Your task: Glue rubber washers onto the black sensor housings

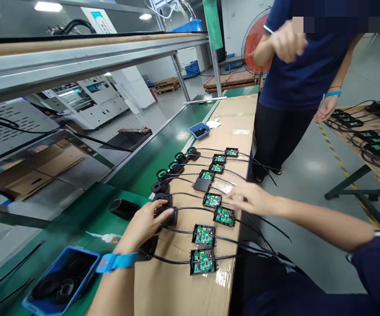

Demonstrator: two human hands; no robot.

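Observation:
My left hand (146, 223), with a blue strap on its wrist, has its thumb and fingers around a black round housing (170, 216) at the cardboard's left edge. A cable runs from it to a small black box with a green circuit board (224, 216). More such housings stand in a row beyond, some with green boards inside (175, 167). My right hand (251, 198), a little blurred, hovers with fingers stretched out beside another open box (212, 200), above the cables. A black cover (202, 184) partly overlies one board farther along.
A blue bin of black parts (64, 281), a white squeeze bottle (110, 238) and a black cup-like part (123, 209) are at left. A small blue tray (199, 131) stands farther back. Another person (295, 79) stands across, near a second table (374, 145) of similar assemblies.

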